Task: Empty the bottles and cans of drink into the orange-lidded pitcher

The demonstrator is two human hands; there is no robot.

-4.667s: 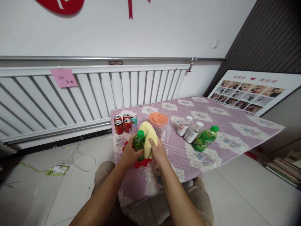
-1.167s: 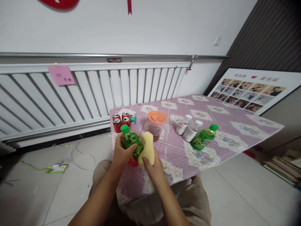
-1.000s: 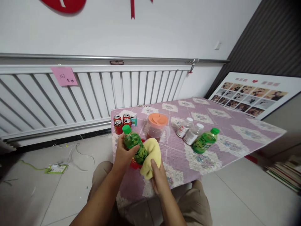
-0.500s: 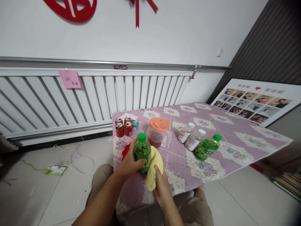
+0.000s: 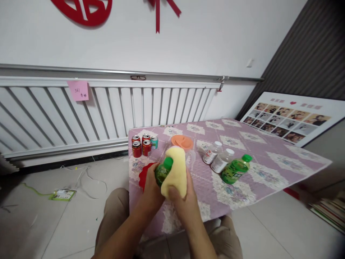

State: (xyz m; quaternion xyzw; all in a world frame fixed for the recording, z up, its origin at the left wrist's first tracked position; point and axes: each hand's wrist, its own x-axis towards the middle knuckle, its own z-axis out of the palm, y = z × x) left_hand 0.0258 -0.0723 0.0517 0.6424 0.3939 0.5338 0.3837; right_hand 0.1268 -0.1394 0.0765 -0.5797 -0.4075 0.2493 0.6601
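At the lower centre of the frame, the left hand [image 5: 151, 191] grips the green bottle [image 5: 161, 176], tipped from its upright pose moments ago, while the right hand [image 5: 186, 202] clasps the yellow cloth [image 5: 178, 172], now raised beside the cap [image 5: 168, 163], seemingly working higher up.

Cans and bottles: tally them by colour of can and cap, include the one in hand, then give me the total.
Mostly red cans: 4
Teal can: 1
Green-capped bottles, one in the left hand: 2
White-capped bottles: 2
Total: 9
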